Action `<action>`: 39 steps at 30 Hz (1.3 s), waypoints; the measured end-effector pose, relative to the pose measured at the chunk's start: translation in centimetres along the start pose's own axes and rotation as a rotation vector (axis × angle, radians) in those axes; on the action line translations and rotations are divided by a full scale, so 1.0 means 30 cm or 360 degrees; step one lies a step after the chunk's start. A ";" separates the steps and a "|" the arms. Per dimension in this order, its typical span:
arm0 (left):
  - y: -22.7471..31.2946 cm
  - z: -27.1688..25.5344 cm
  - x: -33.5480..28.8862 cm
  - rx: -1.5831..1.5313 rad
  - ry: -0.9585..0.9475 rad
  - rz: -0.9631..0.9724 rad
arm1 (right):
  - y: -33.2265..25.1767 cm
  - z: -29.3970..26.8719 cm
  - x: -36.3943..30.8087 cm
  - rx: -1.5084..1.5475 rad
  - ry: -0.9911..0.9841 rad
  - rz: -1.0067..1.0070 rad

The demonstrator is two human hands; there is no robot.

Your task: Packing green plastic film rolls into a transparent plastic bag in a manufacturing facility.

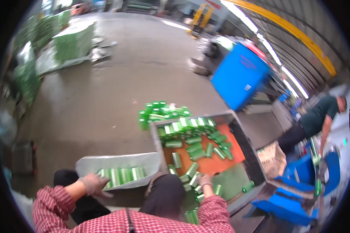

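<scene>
My left hand (92, 184), in a grey work glove, rests on the near edge of a silvery foil-lined box (116, 160) holding a row of green cans (122, 174); whether it grips a can I cannot tell. My right hand (205, 180), also gloved, reaches among loose green cans (194, 149) lying on the orange floor of a grey metal tray (237, 128), its fingers closed around one can. More cans are piled at the tray's far end (184, 125).
A heap of green cans (159, 110) lies on the concrete floor beyond the tray. A blue bin (239, 75) stands behind it. A person in a dark green shirt (319, 116) bends at right near blue frames (295, 194). Green stacked packs (72, 40) stand far left.
</scene>
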State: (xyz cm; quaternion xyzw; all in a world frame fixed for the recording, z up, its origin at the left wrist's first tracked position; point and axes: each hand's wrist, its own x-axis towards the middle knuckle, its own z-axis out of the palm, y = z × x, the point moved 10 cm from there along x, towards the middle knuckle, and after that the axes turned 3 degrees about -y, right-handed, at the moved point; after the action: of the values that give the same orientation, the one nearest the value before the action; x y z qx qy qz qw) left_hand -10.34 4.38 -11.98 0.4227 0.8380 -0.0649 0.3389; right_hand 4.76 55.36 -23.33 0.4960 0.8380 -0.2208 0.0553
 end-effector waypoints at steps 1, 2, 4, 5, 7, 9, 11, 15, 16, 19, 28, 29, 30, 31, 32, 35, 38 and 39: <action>-0.014 0.042 0.009 -0.0015 -0.0045 -0.0047 | 0.129 0.151 0.005 -0.0285 -0.0314 0.0358; -0.007 0.082 0.047 0.0019 -0.0052 0.0016 | 0.306 0.313 0.049 -0.0303 -0.0424 0.0416; -0.020 0.183 0.075 0.0023 -0.0159 0.0007 | 0.425 0.652 0.049 0.0381 -0.0478 0.0470; -0.064 0.249 0.034 -0.0047 -0.0254 -0.0119 | 0.209 0.686 -0.078 0.0495 -0.0668 0.0486; 0.043 0.174 0.075 -0.0084 -0.0246 0.0026 | 0.271 0.887 -0.114 0.0676 -0.0789 0.0681; 0.062 0.178 0.092 -0.0172 -0.0250 0.0086 | 0.055 0.823 -0.127 0.0399 -0.0905 0.0150; 0.061 0.216 0.105 -0.0270 -0.0251 0.0137 | 0.140 0.806 -0.160 0.1008 -0.0926 0.0953; -0.003 0.319 0.197 -0.0501 -0.0067 0.0380 | 0.355 0.962 0.015 0.0445 -0.0644 0.0866; -0.065 0.402 0.194 -0.0295 -0.0242 0.0242 | 0.296 0.961 -0.010 0.0690 -0.0620 0.0939; -0.033 0.403 0.178 0.0090 -0.0485 0.0235 | 0.207 0.845 -0.046 0.0740 -0.0865 0.0304; 0.040 0.094 -0.106 -0.0109 0.0744 0.0378 | -0.523 -0.050 -0.417 0.2527 -0.1384 -0.0540; 0.004 0.006 -0.113 -0.0299 0.0893 0.0329 | -0.618 -0.108 -0.459 0.2487 -0.1452 -0.0613; -0.064 -0.121 -0.143 -0.0656 0.1103 0.0207 | -0.713 -0.138 -0.523 0.2313 -0.1610 -0.0708; -0.074 -0.315 -0.176 -0.0554 0.1523 0.0243 | -0.799 -0.148 -0.581 0.2174 -0.1767 -0.0782; -0.185 -0.254 -0.214 -0.0234 0.1537 -0.0080 | -0.954 -0.113 -0.684 0.1764 -0.1946 -0.0793; -0.487 -0.137 -0.171 -0.0546 0.0518 -0.1165 | -1.230 0.209 -0.873 0.0644 -0.1997 -0.0916; -0.596 0.044 -0.080 -0.0805 0.0626 -0.0994 | -1.320 0.617 -0.957 -0.0433 -0.1602 -0.0930; -0.560 0.034 -0.037 -0.0818 0.0570 -0.0933 | -1.220 0.860 -0.845 -0.0145 -0.1542 -0.0740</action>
State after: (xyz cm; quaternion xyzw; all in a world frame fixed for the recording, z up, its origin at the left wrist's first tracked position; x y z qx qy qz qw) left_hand -22.00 -7.40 -15.06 0.0731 0.9572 0.1268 0.2496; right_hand -17.08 8.91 -27.01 0.1359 0.8130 -0.3940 0.4066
